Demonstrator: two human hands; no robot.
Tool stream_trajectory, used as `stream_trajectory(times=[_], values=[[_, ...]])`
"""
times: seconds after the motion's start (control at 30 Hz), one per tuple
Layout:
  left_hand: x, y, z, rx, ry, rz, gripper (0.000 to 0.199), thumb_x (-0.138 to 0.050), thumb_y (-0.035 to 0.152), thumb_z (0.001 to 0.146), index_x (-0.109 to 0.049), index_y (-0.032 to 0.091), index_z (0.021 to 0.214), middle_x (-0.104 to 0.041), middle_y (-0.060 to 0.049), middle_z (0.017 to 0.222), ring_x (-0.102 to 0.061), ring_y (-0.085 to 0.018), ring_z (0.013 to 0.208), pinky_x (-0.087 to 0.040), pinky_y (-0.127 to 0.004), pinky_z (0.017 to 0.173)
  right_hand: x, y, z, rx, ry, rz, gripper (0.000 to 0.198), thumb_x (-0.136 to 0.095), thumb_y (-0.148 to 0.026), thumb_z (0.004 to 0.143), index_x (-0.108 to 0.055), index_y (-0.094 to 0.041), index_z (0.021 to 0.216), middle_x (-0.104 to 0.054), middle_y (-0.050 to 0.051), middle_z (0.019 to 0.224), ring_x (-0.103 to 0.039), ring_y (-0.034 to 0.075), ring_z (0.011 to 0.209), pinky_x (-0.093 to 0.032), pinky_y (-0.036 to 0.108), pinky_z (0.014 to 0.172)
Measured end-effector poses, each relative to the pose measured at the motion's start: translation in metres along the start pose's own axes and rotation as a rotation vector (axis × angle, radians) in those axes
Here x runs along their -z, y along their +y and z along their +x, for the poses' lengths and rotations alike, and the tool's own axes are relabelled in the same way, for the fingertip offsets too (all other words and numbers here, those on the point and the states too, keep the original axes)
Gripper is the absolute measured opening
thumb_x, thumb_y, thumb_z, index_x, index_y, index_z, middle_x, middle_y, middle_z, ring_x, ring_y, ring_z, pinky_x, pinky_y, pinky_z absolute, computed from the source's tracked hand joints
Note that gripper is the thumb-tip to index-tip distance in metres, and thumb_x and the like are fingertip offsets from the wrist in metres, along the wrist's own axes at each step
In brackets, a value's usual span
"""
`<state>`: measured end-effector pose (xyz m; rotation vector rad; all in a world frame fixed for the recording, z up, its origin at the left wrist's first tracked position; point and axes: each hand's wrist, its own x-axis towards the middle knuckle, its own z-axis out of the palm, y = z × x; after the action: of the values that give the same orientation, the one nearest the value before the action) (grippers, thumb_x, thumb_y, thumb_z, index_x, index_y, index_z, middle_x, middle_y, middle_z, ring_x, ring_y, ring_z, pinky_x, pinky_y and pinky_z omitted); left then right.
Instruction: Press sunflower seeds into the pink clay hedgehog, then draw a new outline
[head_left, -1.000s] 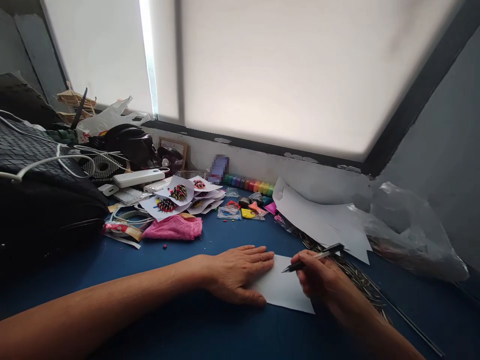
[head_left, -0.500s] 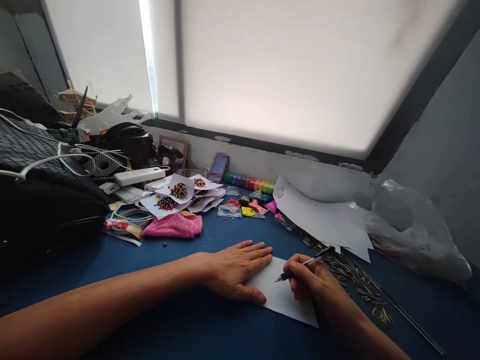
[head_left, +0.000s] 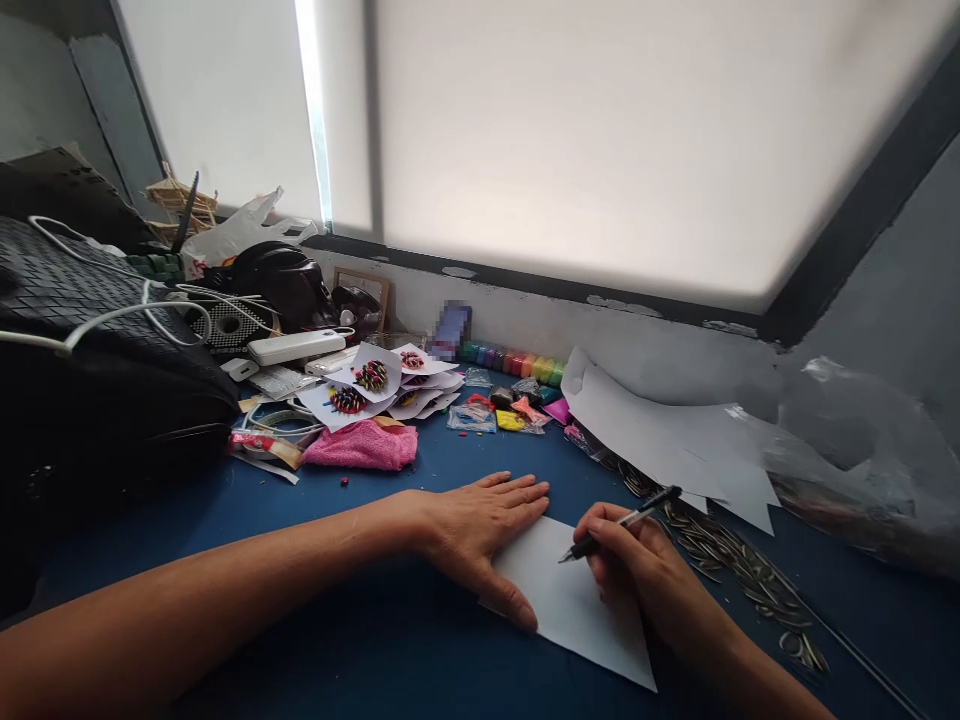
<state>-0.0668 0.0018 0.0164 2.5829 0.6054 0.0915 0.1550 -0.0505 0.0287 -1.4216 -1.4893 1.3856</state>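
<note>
My left hand [head_left: 487, 535] lies flat with its fingers stretched out, pressing on the left side of a white sheet of paper [head_left: 577, 610]. A black pen with a clear barrel [head_left: 637, 515] is gripped in my right hand [head_left: 637, 560], which rests over the right part of that sheet. The pen's tip points down and to the left, at or just above the paper; I cannot tell whether it touches. No marks can be made out on the sheet.
Sunflower seeds [head_left: 750, 575] and a thin rod [head_left: 847, 640] lie to the right, beside white sheets [head_left: 660, 430] and a clear plastic bag [head_left: 862, 430]. Behind are coloured clay packets [head_left: 517, 415], a pink cloth [head_left: 364, 445], decorated paper pieces [head_left: 371, 375] and a black bag [head_left: 97, 380].
The view has shifted slightly, so the surroundings sit a little further right. The sheet shows a bit more of its lower edge; both hands keep nearly the same pose.
</note>
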Motion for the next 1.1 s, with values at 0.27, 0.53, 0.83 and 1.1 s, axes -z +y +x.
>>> stream_trajectory(times=[0.27,0.53,0.83,1.1], values=[[0.006,-0.008,0.001,0.091,0.038,0.035,0.089,-0.055,0.065,0.085,-0.025,0.016,0.152,-0.014,-0.013,0.158,-0.008,-0.029,0.147,-0.007,-0.045,0.118,-0.002,-0.006,-0.010,-0.027,0.096,-0.041,0.037,-0.057,-0.057,0.074,-0.059,-0.020,0.067,-0.051,-0.005,0.049,-0.043,0.010,0.046,-0.037,0.023,0.050],[0.007,-0.004,0.000,0.126,0.004,0.082,0.090,-0.048,0.068,0.087,-0.020,0.015,0.153,-0.007,-0.013,0.159,-0.001,-0.029,0.147,-0.004,-0.046,0.118,-0.002,-0.004,-0.008,-0.009,0.118,-0.069,0.040,-0.058,-0.059,0.074,-0.061,-0.020,0.072,-0.054,-0.004,0.051,-0.046,0.011,0.049,-0.036,0.024,0.051],[-0.004,0.021,-0.006,0.185,-0.026,0.167,0.086,-0.035,0.063,0.094,-0.014,0.002,0.152,-0.004,-0.020,0.158,-0.001,-0.031,0.147,-0.004,-0.046,0.118,0.000,-0.002,-0.006,0.022,0.146,-0.094,0.041,-0.060,-0.061,0.073,-0.063,-0.020,0.071,-0.055,-0.003,0.053,-0.048,0.012,0.051,-0.038,0.024,0.052],[0.009,0.017,0.000,0.124,0.112,0.218,0.040,-0.037,0.039,0.100,-0.057,0.015,0.125,-0.054,-0.014,0.133,-0.052,-0.029,0.119,-0.040,-0.041,0.099,0.000,-0.003,-0.006,0.020,0.145,-0.100,0.044,-0.060,-0.064,0.072,-0.064,-0.020,0.073,-0.055,-0.003,0.055,-0.047,0.012,0.051,-0.038,0.024,0.051]])
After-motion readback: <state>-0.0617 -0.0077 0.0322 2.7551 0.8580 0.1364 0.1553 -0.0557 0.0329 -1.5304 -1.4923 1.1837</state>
